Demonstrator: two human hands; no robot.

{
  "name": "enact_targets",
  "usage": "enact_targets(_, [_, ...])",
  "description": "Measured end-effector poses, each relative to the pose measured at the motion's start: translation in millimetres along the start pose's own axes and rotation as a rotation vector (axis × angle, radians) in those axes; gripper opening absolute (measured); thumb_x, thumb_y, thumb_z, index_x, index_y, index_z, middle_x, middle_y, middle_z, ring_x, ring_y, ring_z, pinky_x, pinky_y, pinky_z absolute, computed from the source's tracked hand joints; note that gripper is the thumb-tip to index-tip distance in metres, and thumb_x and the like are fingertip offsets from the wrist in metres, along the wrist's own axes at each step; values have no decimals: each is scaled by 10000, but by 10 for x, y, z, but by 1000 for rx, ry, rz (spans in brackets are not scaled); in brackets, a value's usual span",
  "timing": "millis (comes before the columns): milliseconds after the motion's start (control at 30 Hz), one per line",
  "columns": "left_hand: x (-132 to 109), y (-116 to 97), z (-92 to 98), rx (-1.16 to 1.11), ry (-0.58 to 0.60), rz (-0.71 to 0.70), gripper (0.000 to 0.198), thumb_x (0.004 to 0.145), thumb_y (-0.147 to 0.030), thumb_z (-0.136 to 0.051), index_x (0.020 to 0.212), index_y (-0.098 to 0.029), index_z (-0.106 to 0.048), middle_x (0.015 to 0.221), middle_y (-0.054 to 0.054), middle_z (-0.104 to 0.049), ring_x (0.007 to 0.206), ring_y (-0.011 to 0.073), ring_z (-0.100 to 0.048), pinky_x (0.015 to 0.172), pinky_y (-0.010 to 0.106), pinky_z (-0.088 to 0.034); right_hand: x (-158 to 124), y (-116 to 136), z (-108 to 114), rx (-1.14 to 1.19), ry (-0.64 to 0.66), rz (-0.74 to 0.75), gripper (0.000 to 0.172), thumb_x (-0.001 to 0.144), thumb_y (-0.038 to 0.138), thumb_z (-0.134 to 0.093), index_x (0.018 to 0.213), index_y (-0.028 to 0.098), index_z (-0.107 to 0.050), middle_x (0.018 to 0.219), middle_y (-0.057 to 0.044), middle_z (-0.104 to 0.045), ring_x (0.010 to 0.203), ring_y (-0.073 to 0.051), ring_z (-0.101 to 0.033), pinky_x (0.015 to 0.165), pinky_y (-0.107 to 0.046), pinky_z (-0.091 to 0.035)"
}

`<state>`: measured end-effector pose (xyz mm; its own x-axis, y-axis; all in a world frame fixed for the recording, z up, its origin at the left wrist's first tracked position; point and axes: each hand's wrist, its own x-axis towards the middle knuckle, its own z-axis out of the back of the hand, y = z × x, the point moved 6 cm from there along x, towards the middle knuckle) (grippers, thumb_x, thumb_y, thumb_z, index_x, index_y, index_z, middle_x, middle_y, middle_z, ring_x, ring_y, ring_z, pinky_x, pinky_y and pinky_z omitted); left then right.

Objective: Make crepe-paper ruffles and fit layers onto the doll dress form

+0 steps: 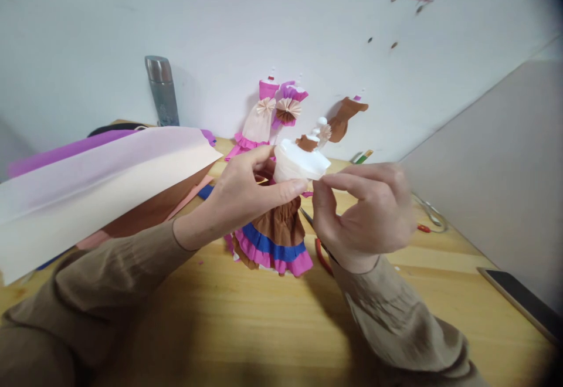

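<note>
A miniature dress form (308, 165) with a white bust and a brown collar piece is held up in the middle of the view. Its crepe-paper skirt (275, 228) hangs below in brown, blue and pink ruffled tiers. My left hand (250, 184) is closed around the bust from the left, thumb in front. A pale cream paper strip (288, 165) wraps round the bust. At its right side, my right hand (365, 205) pinches the strip's edge between thumb and forefinger. Red-handled scissors (322, 256) lie partly hidden behind my right hand.
Against the wall stand small paper-dressed forms, one pink (259, 114), one purple (288, 108), one brown (347, 117). Crepe-paper sheets (109, 182) and a grey flask (162, 91) are at left. A phone (523, 299) and a cable (433, 214) lie at right on the wooden table (246, 316).
</note>
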<state>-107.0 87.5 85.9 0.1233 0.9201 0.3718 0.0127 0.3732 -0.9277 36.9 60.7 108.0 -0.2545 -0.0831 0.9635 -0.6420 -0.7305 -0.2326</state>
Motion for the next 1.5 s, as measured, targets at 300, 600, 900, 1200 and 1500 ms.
enact_targets(300, [10, -1, 2, -13, -4, 6, 347, 715, -253, -743, 1011, -102, -642, 940, 71, -724, 874, 191, -675, 751, 272, -532, -15, 8, -33, 39, 28, 7, 226, 723, 64, -679, 829, 225, -562, 719, -7, -602, 628, -173, -577, 573, -332, -461])
enact_targets(600, [-2, 1, -14, -14, 0, -11, 282, 742, -265, -722, 964, -115, -633, 894, 54, -710, 860, 177, -661, 750, 264, -524, -15, 31, -26, 97, 32, 37, 229, 712, 70, -688, 813, 226, -555, 709, 8, -583, 598, -162, -542, 563, -345, -443])
enact_targets(900, [10, 15, -8, -2, -2, -8, 296, 728, -278, -738, 960, -120, -643, 908, 57, -722, 866, 184, -669, 758, 274, -527, 4, -22, 26, 140, -29, -15, 254, 701, 87, -696, 880, 229, -586, 742, -21, -571, 644, -194, -544, 562, -362, -461])
enact_targets(1200, [-7, 8, -4, -2, 1, -12, 290, 737, -251, -726, 974, -109, -636, 910, 57, -712, 867, 180, -662, 763, 270, -523, 1, 3, -22, 108, 45, -11, 238, 705, 55, -680, 832, 228, -577, 713, -3, -578, 637, -175, -554, 585, -339, -442])
enact_targets(1500, [-8, -13, -5, 43, -13, -40, 301, 728, -279, -729, 960, -115, -629, 894, 60, -700, 877, 191, -656, 772, 283, -525, 27, 27, 9, 110, 22, 18, 272, 697, 30, -700, 859, 221, -594, 718, -17, -582, 621, -185, -541, 559, -356, -454])
